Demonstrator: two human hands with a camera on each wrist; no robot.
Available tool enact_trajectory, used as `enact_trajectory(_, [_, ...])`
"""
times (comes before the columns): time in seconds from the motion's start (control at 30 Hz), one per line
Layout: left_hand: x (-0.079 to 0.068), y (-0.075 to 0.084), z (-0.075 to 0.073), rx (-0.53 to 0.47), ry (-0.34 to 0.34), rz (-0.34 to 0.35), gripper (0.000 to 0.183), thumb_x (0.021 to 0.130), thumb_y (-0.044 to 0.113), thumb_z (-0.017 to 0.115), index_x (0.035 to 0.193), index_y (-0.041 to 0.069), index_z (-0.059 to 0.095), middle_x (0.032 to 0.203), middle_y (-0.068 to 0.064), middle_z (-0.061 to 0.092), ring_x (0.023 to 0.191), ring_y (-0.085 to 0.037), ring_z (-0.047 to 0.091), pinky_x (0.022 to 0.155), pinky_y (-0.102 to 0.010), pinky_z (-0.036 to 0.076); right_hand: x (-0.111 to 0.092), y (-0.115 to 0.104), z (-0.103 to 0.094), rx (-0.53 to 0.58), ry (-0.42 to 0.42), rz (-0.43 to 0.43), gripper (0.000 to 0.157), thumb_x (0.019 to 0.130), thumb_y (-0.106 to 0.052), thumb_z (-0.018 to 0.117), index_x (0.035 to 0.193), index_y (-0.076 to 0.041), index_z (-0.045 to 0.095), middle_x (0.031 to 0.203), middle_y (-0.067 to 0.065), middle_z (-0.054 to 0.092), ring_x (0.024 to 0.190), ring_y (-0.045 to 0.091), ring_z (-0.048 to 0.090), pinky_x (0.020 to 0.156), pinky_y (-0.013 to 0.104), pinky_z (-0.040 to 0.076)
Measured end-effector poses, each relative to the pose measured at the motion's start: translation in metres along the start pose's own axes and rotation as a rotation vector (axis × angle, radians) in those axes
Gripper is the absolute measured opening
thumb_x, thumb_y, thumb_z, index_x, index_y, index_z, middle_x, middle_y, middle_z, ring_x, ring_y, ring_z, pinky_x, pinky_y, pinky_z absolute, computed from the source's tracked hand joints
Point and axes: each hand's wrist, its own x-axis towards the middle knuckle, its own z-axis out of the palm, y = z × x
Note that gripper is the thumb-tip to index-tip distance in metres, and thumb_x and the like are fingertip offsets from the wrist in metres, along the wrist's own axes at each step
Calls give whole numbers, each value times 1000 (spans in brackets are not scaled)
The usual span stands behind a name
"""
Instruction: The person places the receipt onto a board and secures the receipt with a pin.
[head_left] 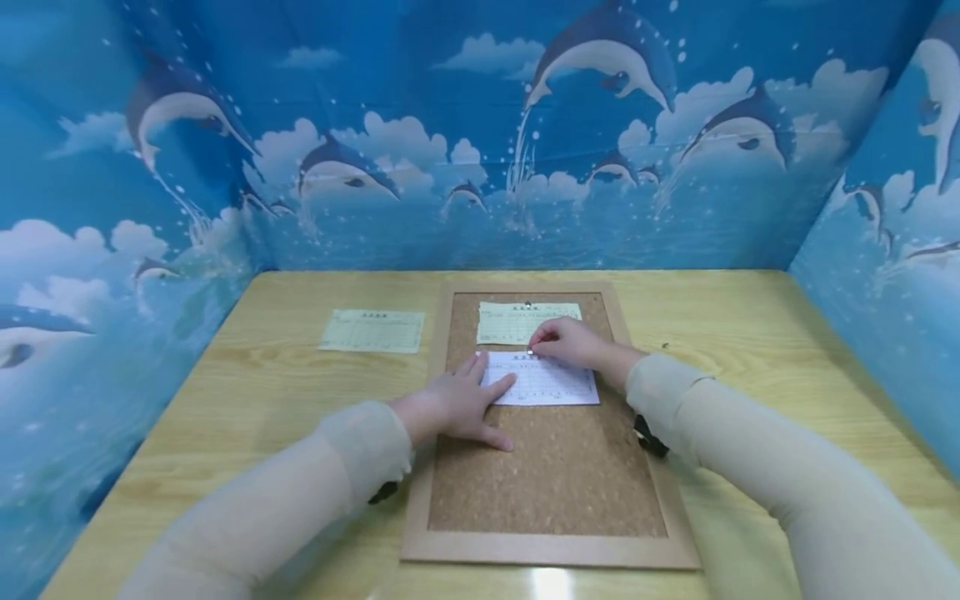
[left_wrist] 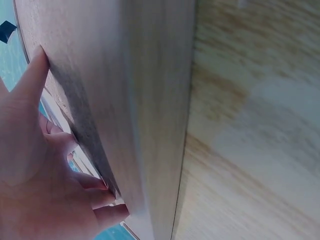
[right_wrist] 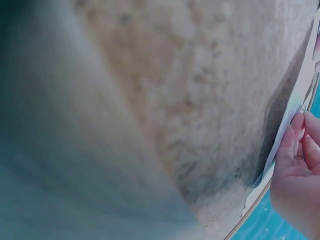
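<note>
A framed cork board (head_left: 551,483) lies on the table, with a white printed form (head_left: 551,387) across its upper half. My left hand (head_left: 463,407) rests on the form's left edge with fingers spread; its thumb touches the bare cork. At the form's top middle, my right hand (head_left: 573,342) pinches a small thumbtack (head_left: 529,352) between thumb and fingertips. How deep the tack sits cannot be told. Just above is a pale green form (head_left: 498,321) with a tack (head_left: 528,305) at its top edge. In the right wrist view, the white form (right_wrist: 292,105) stands slightly off the cork.
Another pale green form (head_left: 372,332) lies on the wooden table (head_left: 300,392) left of the board. A tiny dark object, perhaps a tack (head_left: 664,345), lies right of the board. A blue dolphin-print curtain (head_left: 420,208) surrounds the table's back and sides.
</note>
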Motion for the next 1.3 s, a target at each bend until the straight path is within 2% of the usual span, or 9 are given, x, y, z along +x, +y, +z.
enact_trajectory(0.23, [1,2,2,-16,-16,-15,100,70,79,50,150,34,11,154,-20,-7,140,-33,-3,109,-50,20,0,0,1,-30,-11,12,12,92,-13,59,94,-5,67,90,4,65,79,15,54,71,28,44])
enact_trajectory(0.43, [4,3,-2,-19,-6,-8,100,69,80,49,150,34,10,153,-20,-7,140,-34,-3,109,-50,20,0,-2,-3,-53,20,22,10,91,-11,59,92,-4,66,90,6,64,80,17,53,71,30,44])
enact_trajectory(0.67, [1,1,-3,-18,-15,-21,100,69,79,50,150,35,11,154,-19,-8,140,-33,-4,108,-50,21,2,-4,-2,-30,6,12,11,92,-13,59,94,-4,66,92,6,64,81,16,53,73,30,44])
enact_trajectory(0.97, [4,0,-1,-12,-14,-22,101,69,80,49,150,35,10,154,-19,-8,140,-34,-4,108,-50,21,4,-3,-1,-25,14,52,11,91,-13,60,94,-6,67,92,5,64,81,17,53,73,30,43])
enact_trajectory(1.3, [6,4,2,-28,-31,-24,101,69,79,50,150,35,9,153,-19,-10,140,-34,-5,109,-51,19,6,-5,-3,-35,-29,108,10,91,-12,60,91,-6,67,87,4,63,77,16,52,70,28,43])
